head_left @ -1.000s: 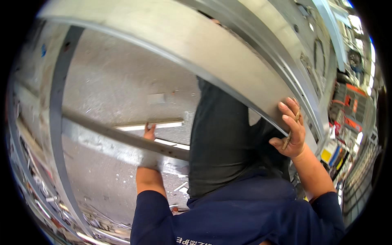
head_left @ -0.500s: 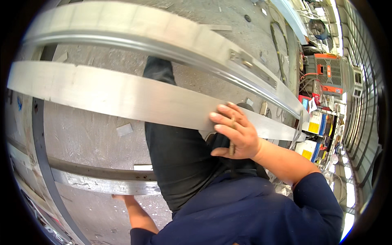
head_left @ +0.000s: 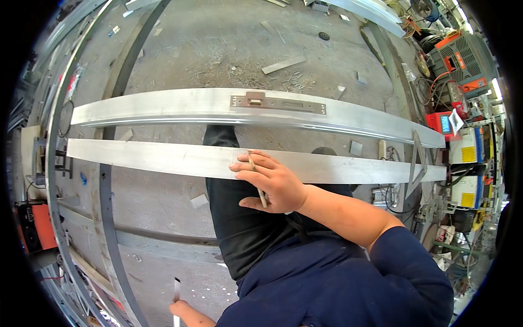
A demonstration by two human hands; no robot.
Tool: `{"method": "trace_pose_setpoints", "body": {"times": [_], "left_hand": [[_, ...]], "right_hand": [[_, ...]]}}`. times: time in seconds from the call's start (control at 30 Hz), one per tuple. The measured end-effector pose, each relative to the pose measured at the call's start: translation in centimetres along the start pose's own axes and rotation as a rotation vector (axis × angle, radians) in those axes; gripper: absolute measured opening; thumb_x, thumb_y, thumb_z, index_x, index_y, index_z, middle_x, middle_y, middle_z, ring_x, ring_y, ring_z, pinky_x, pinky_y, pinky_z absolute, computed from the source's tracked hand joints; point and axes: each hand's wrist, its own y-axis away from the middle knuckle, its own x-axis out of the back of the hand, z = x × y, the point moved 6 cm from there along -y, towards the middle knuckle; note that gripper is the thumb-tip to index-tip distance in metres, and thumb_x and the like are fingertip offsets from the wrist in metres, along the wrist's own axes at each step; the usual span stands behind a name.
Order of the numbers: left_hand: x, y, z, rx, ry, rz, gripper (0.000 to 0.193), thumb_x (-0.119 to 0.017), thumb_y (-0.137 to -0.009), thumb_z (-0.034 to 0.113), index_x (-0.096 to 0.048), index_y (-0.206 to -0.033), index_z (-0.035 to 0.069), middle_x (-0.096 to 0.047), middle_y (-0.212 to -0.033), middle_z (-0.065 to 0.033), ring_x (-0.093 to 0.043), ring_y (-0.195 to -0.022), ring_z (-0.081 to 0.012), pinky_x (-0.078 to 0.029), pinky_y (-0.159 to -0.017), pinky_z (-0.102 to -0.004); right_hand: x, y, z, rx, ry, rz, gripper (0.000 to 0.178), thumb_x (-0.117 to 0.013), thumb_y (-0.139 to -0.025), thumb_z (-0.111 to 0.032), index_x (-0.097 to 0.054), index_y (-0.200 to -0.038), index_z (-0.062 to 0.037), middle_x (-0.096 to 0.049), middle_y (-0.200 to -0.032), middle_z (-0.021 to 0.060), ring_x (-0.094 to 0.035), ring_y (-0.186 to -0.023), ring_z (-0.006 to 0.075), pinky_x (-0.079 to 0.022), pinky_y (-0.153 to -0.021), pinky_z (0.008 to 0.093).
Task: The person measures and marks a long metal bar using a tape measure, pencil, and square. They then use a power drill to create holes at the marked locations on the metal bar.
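My right hand (head_left: 272, 185) lies across the nearer flat aluminium bar (head_left: 147, 158), its fingertips on the metal. A thin brownish pencil-like stick (head_left: 255, 171) is gripped between its fingers. Beyond that bar lies a second aluminium profile (head_left: 180, 103), with a metal lock plate (head_left: 278, 103) on it. At lower left, my left hand (head_left: 184, 310) is closed around a narrow pale strip-like tool (head_left: 176, 291) with a dark upper end; its exact kind is unclear. A triangular metal frame (head_left: 418, 163) rests across the right ends of both bars.
Steel beams (head_left: 103, 201) run along the left, with a crossbeam (head_left: 163, 240) near my leg. Metal offcuts (head_left: 283, 64) lie on the floor. At right stand a grey-and-orange machine (head_left: 460, 62), a red box with a screen (head_left: 444, 124) and cables. An orange-and-black machine (head_left: 41, 226) stands at far left.
My left hand has come out from beside the crossbeam, and the narrow tool now shows in it. The view has shifted; my right hand stays on the nearer bar with the stick.
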Motion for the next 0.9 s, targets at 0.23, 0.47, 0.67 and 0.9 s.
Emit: {"method": "trace_pose_setpoints", "body": {"times": [0.23,0.47,0.67,0.9], "left_hand": [[21.4,-3.3,17.8,-0.345,0.337,0.597,0.063,-0.061,-0.104,0.047,-0.059,-0.127,-0.012,-0.07,-0.102,-0.0253,-0.069,-0.088,-0.0389,-0.057,-0.077,-0.0468],[26.6,21.1,49.0,-1.656,0.204,0.032,0.047,-0.087,-0.078,0.011,-0.068,-0.12,0.005,-0.071,-0.088,-0.0112,-0.065,-0.069,-0.0293,-0.051,-0.066,-0.0394],[22.3,38.4,59.4,-2.353,-0.044,-0.033,0.044,-0.078,-0.083,0.044,-0.067,-0.115,0.015,-0.063,-0.086,-0.0034,-0.064,-0.08,-0.0255,-0.051,-0.072,-0.0403],[17.3,40.3,63.6,-2.424,-0.033,-0.138,0.04,-0.081,-0.082,0.027,-0.066,-0.114,0.009,-0.069,-0.098,-0.0063,-0.066,-0.096,-0.03,-0.051,-0.086,-0.0421]], "right_hand": [[10.7,6.7,-0.1,-0.041,0.061,0.242,0.053,-0.082,-0.088,-0.034,-0.061,-0.126,-0.004,-0.068,-0.132,0.0162,-0.061,-0.126,0.0373,-0.045,-0.112,0.052],[19.0,11.9,-0.9,-0.095,0.322,0.483,0.063,-0.081,-0.089,-0.042,-0.058,-0.133,-0.0028,-0.068,-0.133,0.0203,-0.06,-0.128,0.0431,-0.046,-0.109,0.0543],[18.7,12.8,-1.0,-0.246,0.664,0.119,0.057,-0.083,-0.085,-0.04,-0.064,-0.123,-0.0024,-0.07,-0.128,0.0158,-0.065,-0.119,0.0404,-0.045,-0.111,0.0553],[17.3,19.0,2.3,-0.597,0.645,-0.013,0.04,-0.084,-0.077,-0.015,-0.071,-0.113,-0.0051,-0.072,-0.102,0.0121,-0.066,-0.091,0.036,-0.055,-0.082,0.0442]]}}
